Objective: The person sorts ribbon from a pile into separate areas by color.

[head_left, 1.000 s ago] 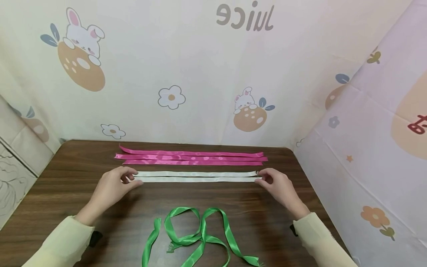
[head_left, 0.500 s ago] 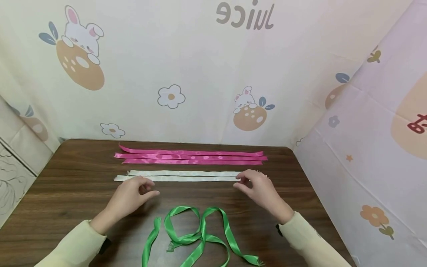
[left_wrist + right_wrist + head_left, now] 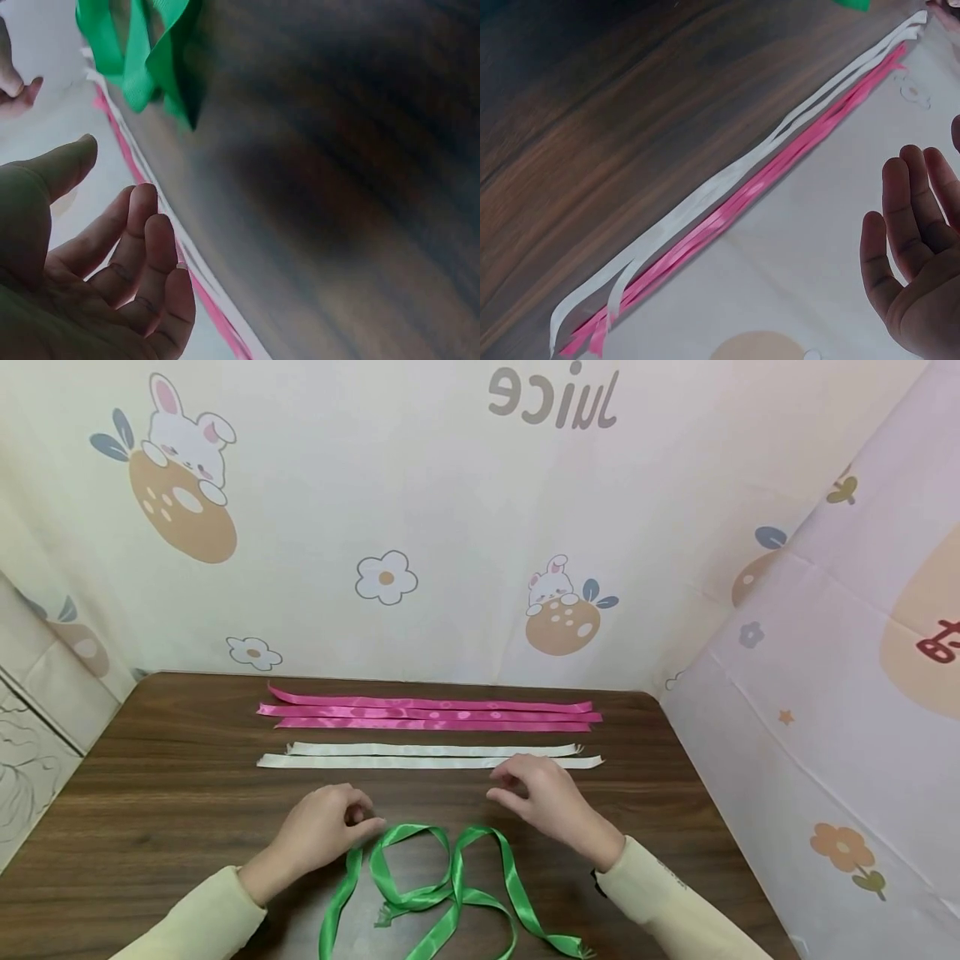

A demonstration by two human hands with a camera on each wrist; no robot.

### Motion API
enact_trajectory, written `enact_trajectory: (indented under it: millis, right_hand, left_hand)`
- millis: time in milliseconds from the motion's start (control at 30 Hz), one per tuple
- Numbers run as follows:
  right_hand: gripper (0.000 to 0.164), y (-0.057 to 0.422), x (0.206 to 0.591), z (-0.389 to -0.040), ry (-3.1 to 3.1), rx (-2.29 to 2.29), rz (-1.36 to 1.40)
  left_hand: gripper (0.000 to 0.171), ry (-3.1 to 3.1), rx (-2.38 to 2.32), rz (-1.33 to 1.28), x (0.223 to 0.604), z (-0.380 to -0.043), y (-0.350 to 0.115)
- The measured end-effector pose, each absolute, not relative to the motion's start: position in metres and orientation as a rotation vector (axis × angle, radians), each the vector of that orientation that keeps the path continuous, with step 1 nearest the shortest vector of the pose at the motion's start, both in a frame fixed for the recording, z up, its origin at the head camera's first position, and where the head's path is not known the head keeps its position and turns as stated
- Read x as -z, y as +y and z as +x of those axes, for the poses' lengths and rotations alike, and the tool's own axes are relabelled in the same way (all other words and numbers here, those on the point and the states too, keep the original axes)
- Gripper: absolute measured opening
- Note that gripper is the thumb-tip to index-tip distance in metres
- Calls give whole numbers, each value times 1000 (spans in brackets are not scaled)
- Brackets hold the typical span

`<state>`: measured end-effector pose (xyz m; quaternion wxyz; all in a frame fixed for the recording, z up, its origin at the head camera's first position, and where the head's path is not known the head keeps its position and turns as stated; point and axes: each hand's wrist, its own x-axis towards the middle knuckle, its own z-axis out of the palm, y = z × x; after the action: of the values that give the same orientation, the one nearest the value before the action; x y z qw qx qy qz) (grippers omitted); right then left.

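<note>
Two white ribbons (image 3: pixel 420 762) lie straight and side by side across the table. My right hand (image 3: pixel 543 797), fingers loosely bent and holding nothing, hovers just in front of them and covers a little of the nearer one in the head view. Lower on the left, my left hand (image 3: pixel 322 827) is beside the green ribbons (image 3: pixel 442 927), its thumb near the top of the short left piece. In the left wrist view, nothing sits between the relaxed fingers (image 3: pixel 161 247). The green ribbons lie loose in loops and crossings near the front, with frayed ends.
Behind the white ribbons, three pink ribbons (image 3: pixel 435 714) lie in parallel near the back of the dark wooden table (image 3: pixel 150 777). A patterned cloth (image 3: pixel 450 510) hangs behind the table, and another cloth (image 3: pixel 825 710) borders it on the right.
Both hands have let go of the white ribbons' ends and moved inward and toward the front, the left one down to the green ribbons. The white ribbons stay flat in place.
</note>
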<state>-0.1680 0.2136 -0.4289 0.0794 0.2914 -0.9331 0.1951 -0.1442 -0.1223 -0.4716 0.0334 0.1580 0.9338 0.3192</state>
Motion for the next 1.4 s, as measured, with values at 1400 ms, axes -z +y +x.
enact_trajectory:
  millis: [1400]
  right_hand:
    - [31,178,431,-160,-2953,-815,1140]
  left_hand:
    - [18,3008,-917,899,449,-140,-95]
